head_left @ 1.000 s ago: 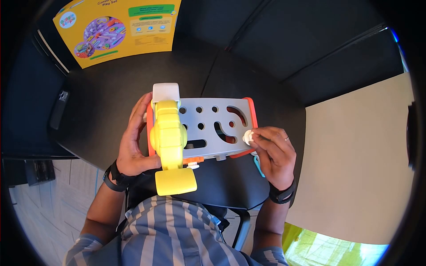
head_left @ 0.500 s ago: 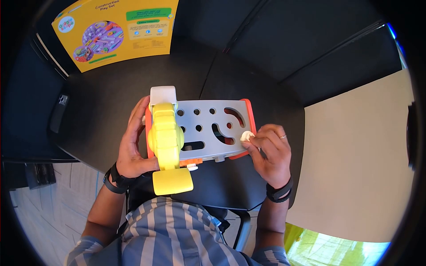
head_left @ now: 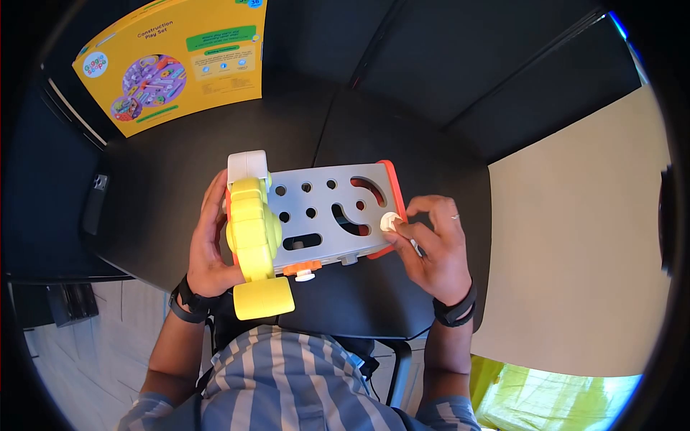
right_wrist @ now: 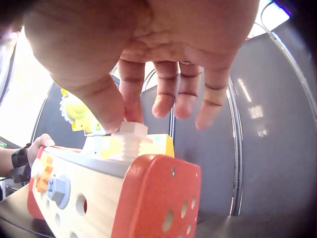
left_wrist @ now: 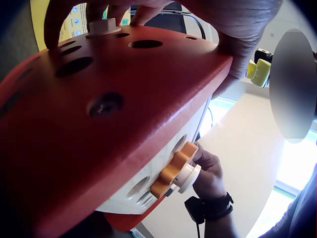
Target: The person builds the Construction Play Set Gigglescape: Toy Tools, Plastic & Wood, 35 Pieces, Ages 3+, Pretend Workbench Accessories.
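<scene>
Head: yellow box beyond perforated toolbox

The left hand grips while the right hand pinches.

Yellow box printed "Construction Play Set," upright at far left of black counter | dark phone by counter's left edge | beige surface at right | yellow-green sheeting lower right | dark partitions behind

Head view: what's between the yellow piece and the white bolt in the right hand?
The perforated grey panel spans the stretch between the yellow piece and the white bolt; the head view shows it.
</scene>
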`<state>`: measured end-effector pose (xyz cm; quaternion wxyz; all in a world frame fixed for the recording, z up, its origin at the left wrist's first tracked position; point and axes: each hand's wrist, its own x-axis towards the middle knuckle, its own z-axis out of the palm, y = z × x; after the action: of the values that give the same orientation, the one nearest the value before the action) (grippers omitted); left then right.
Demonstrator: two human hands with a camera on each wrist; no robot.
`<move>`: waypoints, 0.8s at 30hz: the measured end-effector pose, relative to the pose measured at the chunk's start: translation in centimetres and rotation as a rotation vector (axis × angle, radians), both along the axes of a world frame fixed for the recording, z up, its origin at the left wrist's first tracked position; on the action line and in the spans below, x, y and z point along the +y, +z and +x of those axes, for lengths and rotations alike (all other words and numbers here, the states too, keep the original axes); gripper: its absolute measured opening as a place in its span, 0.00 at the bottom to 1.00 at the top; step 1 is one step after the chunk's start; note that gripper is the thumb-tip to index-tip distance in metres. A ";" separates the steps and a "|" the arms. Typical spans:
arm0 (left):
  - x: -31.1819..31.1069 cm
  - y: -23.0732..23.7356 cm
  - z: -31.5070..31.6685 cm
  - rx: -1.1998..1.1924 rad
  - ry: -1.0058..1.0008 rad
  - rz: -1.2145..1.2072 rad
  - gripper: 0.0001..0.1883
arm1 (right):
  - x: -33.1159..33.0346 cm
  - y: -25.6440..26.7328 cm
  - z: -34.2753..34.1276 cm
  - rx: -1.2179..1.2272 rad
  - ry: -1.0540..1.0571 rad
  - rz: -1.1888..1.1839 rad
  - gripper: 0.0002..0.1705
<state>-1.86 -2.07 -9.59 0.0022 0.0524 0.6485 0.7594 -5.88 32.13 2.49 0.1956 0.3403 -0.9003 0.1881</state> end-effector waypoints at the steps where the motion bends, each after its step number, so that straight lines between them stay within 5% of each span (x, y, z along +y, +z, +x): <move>1: 0.1 -0.3 0.1 0.003 0.006 0.039 0.69 | -0.2 0.5 0.1 0.035 -0.021 0.000 0.08; 16: -0.1 -1.0 -0.3 0.084 0.005 0.002 0.71 | 1.4 -1.9 -0.8 -0.030 0.090 -0.053 0.09; 24: -0.3 -1.1 -0.3 0.018 -0.009 0.005 0.70 | 0.3 -0.8 0.0 -0.009 -0.022 -0.020 0.08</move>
<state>-2.12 -2.35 -10.66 0.0000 0.0621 0.6462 0.7607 -5.90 32.44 1.67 0.1968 0.3275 -0.9030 0.1963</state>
